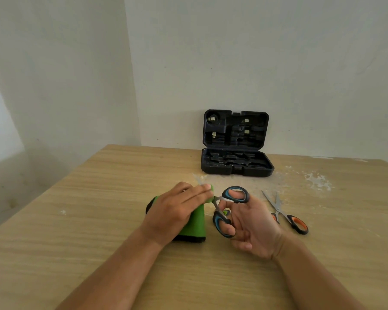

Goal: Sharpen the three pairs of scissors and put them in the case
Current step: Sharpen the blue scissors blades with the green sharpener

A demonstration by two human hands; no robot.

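Note:
My right hand holds the blue-handled scissors, with fingers through both handle loops. Its blades run left into the green sharpener, and the blurred blade tip pokes out beyond it. My left hand lies over the sharpener with fingers stretched along its top, pressing it onto the table. The orange-handled scissors lie on the table to the right, blades slightly apart. The dark blue case stands open at the back, its lid leaning against the wall. A third pair does not show.
The wooden table runs to a left edge with the floor beyond it. White dust patches mark the surface to the right of the case. Walls meet in a corner behind the table.

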